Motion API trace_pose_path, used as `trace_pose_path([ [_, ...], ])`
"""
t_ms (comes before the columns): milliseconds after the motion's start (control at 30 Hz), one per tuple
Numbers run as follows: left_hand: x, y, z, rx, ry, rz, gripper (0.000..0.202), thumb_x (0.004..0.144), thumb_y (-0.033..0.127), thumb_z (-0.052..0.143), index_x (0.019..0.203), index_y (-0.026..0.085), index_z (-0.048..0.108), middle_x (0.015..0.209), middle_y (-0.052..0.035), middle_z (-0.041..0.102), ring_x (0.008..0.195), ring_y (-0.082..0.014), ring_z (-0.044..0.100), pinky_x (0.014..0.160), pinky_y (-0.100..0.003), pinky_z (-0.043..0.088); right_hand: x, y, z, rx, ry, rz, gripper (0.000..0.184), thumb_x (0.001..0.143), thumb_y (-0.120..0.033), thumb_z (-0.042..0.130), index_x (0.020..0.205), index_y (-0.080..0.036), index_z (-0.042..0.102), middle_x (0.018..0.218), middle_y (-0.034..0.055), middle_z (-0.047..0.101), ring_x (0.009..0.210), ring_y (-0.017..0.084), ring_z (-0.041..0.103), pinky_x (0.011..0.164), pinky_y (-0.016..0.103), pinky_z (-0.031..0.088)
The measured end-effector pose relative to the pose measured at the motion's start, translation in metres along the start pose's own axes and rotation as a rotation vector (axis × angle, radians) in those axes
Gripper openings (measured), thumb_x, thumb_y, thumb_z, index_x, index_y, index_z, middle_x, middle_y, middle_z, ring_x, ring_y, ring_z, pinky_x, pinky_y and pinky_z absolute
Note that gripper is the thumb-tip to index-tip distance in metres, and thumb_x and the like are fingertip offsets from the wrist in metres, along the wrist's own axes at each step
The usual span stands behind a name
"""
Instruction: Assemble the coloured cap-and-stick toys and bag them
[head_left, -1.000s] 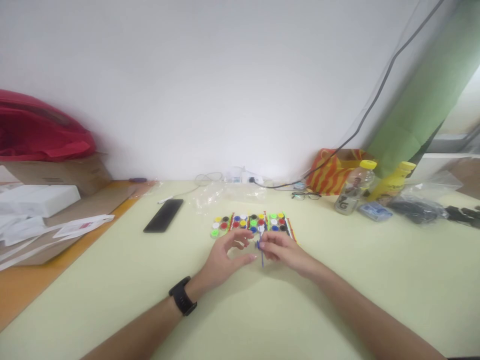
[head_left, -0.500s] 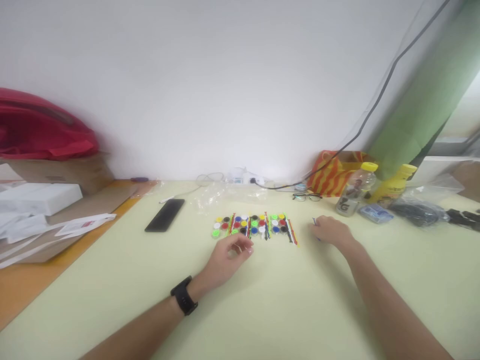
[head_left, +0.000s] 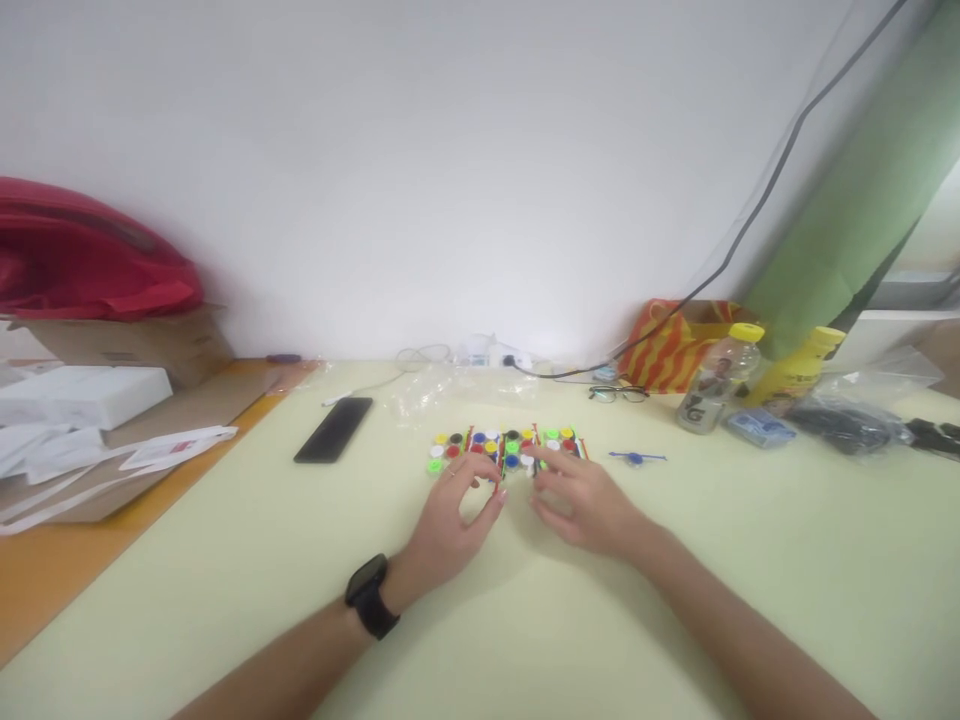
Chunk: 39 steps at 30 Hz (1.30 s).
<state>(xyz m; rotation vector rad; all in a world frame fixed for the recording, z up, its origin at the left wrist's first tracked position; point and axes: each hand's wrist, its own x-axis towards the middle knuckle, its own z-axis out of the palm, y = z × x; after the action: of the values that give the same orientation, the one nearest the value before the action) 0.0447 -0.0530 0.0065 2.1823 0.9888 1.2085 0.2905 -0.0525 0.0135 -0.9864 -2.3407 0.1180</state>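
A set of small paint pots (head_left: 480, 447) with lids of many colours lies in rows on the pale green table (head_left: 225, 580), with thin coloured sticks between the rows. My left hand (head_left: 450, 520), with a black watch on the wrist, curls its fingers loosely at the near edge of the pots and holds nothing that I can see. My right hand (head_left: 581, 495) has its fingers spread and its fingertips reach the pots from the right. A blue stick with a round hub (head_left: 637, 458) lies alone on the table to the right of the pots.
A black phone (head_left: 334, 443) lies left of the pots. Two bottles with yellow caps (head_left: 712, 390), glasses (head_left: 619, 393), a striped bag (head_left: 671, 350) and plastic bags stand at the back right. White boxes and papers (head_left: 82, 410) lie on the left. Cables run along the wall.
My right hand carried the blue stick out to the right, left it on the table, and came back to the pots. My left hand stayed near the pots.
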Motion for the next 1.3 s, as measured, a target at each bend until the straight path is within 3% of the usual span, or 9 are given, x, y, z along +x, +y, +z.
trace_pose_path([
  [167, 0.001, -0.002, 0.000, 0.057, 0.040, 0.077, 0.017, 0.097, 0.019, 0.064, 0.113, 0.025, 0.060, 0.121, -0.0081, 0.064, 0.126, -0.0258, 0.055, 0.110, -0.045, 0.044, -0.001, -0.019, 0.012, 0.066, -0.059, -0.127, 0.015, 0.096, -0.029, 0.060, 0.086, -0.022, 0.068, 0.150, 0.0141, 0.058, 0.104, 0.030, 0.069, 0.086, 0.045, 0.054],
  [300, -0.001, -0.002, 0.000, 0.074, 0.046, 0.102, 0.021, 0.096, 0.019, 0.067, 0.115, 0.026, 0.062, 0.126, -0.0081, 0.062, 0.127, -0.0254, 0.055, 0.112, -0.045, 0.044, -0.001, -0.020, 0.008, 0.087, -0.043, -0.139, 0.017, 0.095, -0.032, 0.062, 0.084, -0.021, 0.069, 0.151, 0.0154, 0.057, 0.101, 0.032, 0.069, 0.081, 0.047, 0.055],
  [433, -0.001, 0.000, -0.001, 0.073, 0.093, 0.155, 0.023, 0.096, 0.016, 0.067, 0.115, 0.026, 0.062, 0.121, -0.0072, 0.064, 0.123, -0.0251, 0.058, 0.110, -0.045, 0.046, -0.001, -0.029, 0.003, 0.211, -0.045, -0.090, 0.017, 0.093, -0.036, 0.067, 0.084, -0.022, 0.071, 0.152, 0.0151, 0.057, 0.101, 0.031, 0.070, 0.084, 0.047, 0.055],
  [600, -0.001, 0.004, -0.002, 0.099, 0.129, 0.219, 0.019, 0.094, 0.011, 0.066, 0.106, 0.025, 0.060, 0.109, -0.0051, 0.064, 0.111, -0.0230, 0.062, 0.100, -0.041, 0.050, 0.000, -0.044, 0.002, 0.630, -0.081, 0.034, 0.016, 0.087, -0.038, 0.077, 0.085, -0.023, 0.075, 0.144, 0.0135, 0.061, 0.118, 0.030, 0.067, 0.102, 0.045, 0.052],
  [733, -0.002, 0.005, 0.000, 0.094, 0.148, 0.256, 0.021, 0.093, 0.009, 0.066, 0.099, 0.024, 0.053, 0.103, -0.0043, 0.062, 0.101, -0.0208, 0.063, 0.091, -0.037, 0.052, 0.004, -0.043, 0.000, 0.869, -0.147, 0.091, 0.022, 0.089, -0.044, 0.077, 0.082, -0.023, 0.077, 0.128, 0.0122, 0.067, 0.126, 0.030, 0.061, 0.111, 0.046, 0.046],
  [833, -0.002, 0.006, 0.001, 0.062, 0.116, 0.271, 0.022, 0.094, 0.009, 0.064, 0.098, 0.024, 0.048, 0.103, -0.0048, 0.063, 0.099, -0.0200, 0.064, 0.086, -0.036, 0.053, 0.006, -0.038, -0.001, 0.980, -0.172, 0.111, 0.028, 0.090, -0.047, 0.075, 0.079, -0.021, 0.078, 0.130, 0.0122, 0.065, 0.129, 0.031, 0.059, 0.114, 0.047, 0.041],
  [1000, -0.003, 0.004, 0.001, 0.054, 0.067, 0.267, 0.026, 0.093, 0.007, 0.063, 0.097, 0.024, 0.044, 0.104, -0.0041, 0.063, 0.098, -0.0184, 0.064, 0.084, -0.033, 0.053, 0.007, -0.035, 0.001, 1.096, -0.205, 0.142, 0.035, 0.089, -0.054, 0.074, 0.081, -0.021, 0.079, 0.129, 0.0128, 0.064, 0.126, 0.031, 0.059, 0.107, 0.044, 0.047],
  [1167, -0.006, 0.002, 0.001, 0.057, 0.034, 0.265, 0.028, 0.092, 0.007, 0.063, 0.094, 0.024, 0.041, 0.101, -0.0033, 0.062, 0.094, -0.0176, 0.063, 0.083, -0.032, 0.052, 0.006, -0.033, 0.004, 1.183, -0.211, 0.195, 0.040, 0.087, -0.059, 0.073, 0.077, -0.020, 0.078, 0.114, 0.0123, 0.068, 0.109, 0.029, 0.065, 0.096, 0.042, 0.053],
  [1300, -0.006, 0.001, 0.002, 0.048, 0.038, 0.260, 0.029, 0.092, 0.007, 0.063, 0.093, 0.024, 0.040, 0.099, -0.0029, 0.059, 0.091, -0.0165, 0.062, 0.081, -0.031, 0.052, 0.004, -0.032, 0.008, 1.266, -0.209, 0.238, 0.040, 0.088, -0.056, 0.073, 0.078, -0.018, 0.079, 0.126, 0.0141, 0.065, 0.103, 0.027, 0.065, 0.087, 0.039, 0.055],
])
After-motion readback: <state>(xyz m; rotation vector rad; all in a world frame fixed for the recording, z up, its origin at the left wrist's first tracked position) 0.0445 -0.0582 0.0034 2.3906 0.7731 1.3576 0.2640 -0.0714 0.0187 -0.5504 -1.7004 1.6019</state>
